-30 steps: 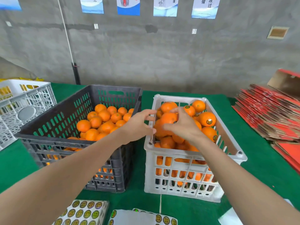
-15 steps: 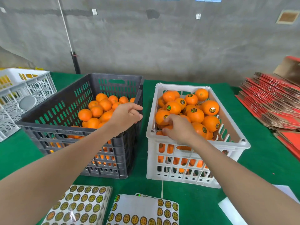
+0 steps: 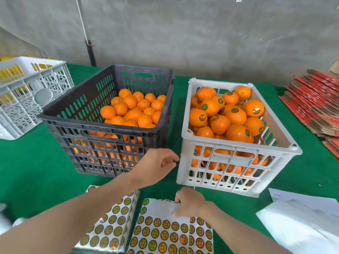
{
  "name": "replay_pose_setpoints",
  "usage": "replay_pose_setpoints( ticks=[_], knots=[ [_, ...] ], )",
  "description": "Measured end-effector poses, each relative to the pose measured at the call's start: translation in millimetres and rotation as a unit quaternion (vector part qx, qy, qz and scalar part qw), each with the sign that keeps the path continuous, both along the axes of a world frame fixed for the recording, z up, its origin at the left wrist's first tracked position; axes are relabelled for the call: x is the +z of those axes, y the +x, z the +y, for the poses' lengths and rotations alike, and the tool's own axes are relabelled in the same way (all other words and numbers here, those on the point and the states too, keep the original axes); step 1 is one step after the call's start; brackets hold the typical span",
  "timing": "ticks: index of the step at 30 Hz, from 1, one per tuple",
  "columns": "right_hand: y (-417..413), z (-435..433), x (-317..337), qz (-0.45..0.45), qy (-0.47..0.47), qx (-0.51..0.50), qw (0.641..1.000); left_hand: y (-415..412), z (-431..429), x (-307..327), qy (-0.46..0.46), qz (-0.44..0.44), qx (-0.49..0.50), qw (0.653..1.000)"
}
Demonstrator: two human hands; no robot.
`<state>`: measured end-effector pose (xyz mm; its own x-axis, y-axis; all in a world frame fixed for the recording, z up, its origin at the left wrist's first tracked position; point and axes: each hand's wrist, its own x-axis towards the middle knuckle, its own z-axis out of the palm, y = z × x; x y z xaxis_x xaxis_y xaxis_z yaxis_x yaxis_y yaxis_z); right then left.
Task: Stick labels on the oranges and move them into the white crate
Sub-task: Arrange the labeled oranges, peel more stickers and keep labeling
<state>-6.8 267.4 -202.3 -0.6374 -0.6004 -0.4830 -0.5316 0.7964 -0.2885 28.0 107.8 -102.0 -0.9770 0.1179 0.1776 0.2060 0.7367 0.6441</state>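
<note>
Left hand (image 3: 157, 166) hangs loosely curled, empty, beside the white crate (image 3: 238, 143), at its near-left corner. Right hand (image 3: 189, 202) touches the label sheet (image 3: 161, 233); whether it pinches a label is unclear.

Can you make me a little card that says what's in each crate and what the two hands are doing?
black crate: plain oranges, no labels showing
white crate: labelled oranges, nearly full
label sheets: lying flat, in front of the crates
left hand: empty, in front of the black crate
right hand: fingers on a label sheet; cannot tell if it pinches a label
</note>
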Motion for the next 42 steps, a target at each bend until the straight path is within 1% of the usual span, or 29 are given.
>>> replay_pose_setpoints(
  ticks=[2, 4, 6, 7, 9, 11, 13, 14, 15, 16, 17, 18, 19, 22, 26, 28, 34, 37, 39, 41, 42],
  knots=[
    [0.3, -3.0, -5.5, 0.012, 0.005, -0.034, 0.999, 1.3, -6.9, -20.9, -0.032, -0.078, 0.011, 0.996],
    [-1.5, -5.3, -6.0, 0.044, -0.002, -0.064, 0.997, 2.8, -14.0, -38.8, -0.059, -0.16, 0.019, 0.985],
    [-3.1, -4.6, -3.9, 0.071, -0.035, -0.089, 0.993, 4.3, -19.3, -52.1, -0.086, -0.241, 0.014, 0.967],
    [-5.5, -3.3, -2.5, 0.076, -0.06, -0.095, 0.991, 4.7, -20.7, -56.9, -0.093, -0.268, 0.007, 0.959],
    [-11.0, -2.1, 6.3, 0.047, -0.125, -0.112, 0.985, 2.5, -19.6, -61.9, -0.078, -0.304, -0.007, 0.95],
    [-17.2, -2.5, 20.3, 0.0, -0.194, -0.127, 0.973, -1.3, -13.6, -59.7, -0.035, -0.328, -0.005, 0.944],
    [-19.2, -1.2, 34.4, -0.006, -0.245, -0.126, 0.961, -6.6, -7.6, -58.0, 0.008, -0.341, 0.008, 0.94],
    [-18.3, 0.7, 38.0, 0.015, -0.262, -0.117, 0.958, -7.9, -5.4, -56.3, 0.038, -0.347, 0.02, 0.937],
    [-15.0, 3.7, 40.5, 0.066, -0.271, -0.102, 0.955, -8.9, -4.6, -54.4, 0.071, -0.356, 0.041, 0.931],
    [-10.4, 6.7, 40.7, 0.138, -0.274, -0.081, 0.948, -9.8, -5.0, -52.5, 0.102, -0.368, 0.061, 0.922],
    [-4.4, 9.1, 39.8, 0.206, -0.281, -0.055, 0.936, -9.8, -5.8, -50.0, 0.126, -0.378, 0.076, 0.914],
    [1.8, 10.5, 38.0, 0.245, -0.287, -0.03, 0.925, -10.3, -7.0, -48.4, 0.144, -0.386, 0.083, 0.907],
    [7.0, 10.5, 36.2, 0.253, -0.286, -0.013, 0.924, -10.6, -8.0, -46.5, 0.165, -0.394, 0.086, 0.9],
    [18.8, 6.9, 27.9, 0.204, -0.251, -0.019, 0.946, -11.0, -9.0, -41.3, 0.219, -0.414, 0.078, 0.88],
    [22.6, 3.5, 24.6, 0.193, -0.254, -0.044, 0.947, -13.4, -10.7, -45.0, 0.249, -0.42, 0.076, 0.869],
    [23.8, 2.8, 24.1, 0.194, -0.258, -0.04, 0.946, -14.7, -11.1, -47.6, 0.249, -0.423, 0.075, 0.868],
    [28.8, 4.7, 25.6, 0.24, -0.304, 0.012, 0.922, -14.9, -7.2, -55.1, 0.239, -0.447, 0.051, 0.86],
    [36.1, 8.0, 29.1, 0.242, -0.319, 0.02, 0.916, -15.7, -6.0, -58.6, 0.23, -0.451, 0.039, 0.861],
    [36.8, 9.8, 36.0, 0.201, -0.339, 0.01, 0.919, -16.5, -5.3, -61.7, 0.185, -0.445, 0.029, 0.876],
    [30.4, 10.7, 48.7, 0.148, -0.377, -0.048, 0.913, -15.7, -5.5, -68.6, 0.088, -0.418, -0.015, 0.904],
    [26.9, 9.1, 57.6, 0.135, -0.399, -0.074, 0.904, -14.4, -4.0, -72.3, 0.042, -0.406, -0.036, 0.912]
  ],
)
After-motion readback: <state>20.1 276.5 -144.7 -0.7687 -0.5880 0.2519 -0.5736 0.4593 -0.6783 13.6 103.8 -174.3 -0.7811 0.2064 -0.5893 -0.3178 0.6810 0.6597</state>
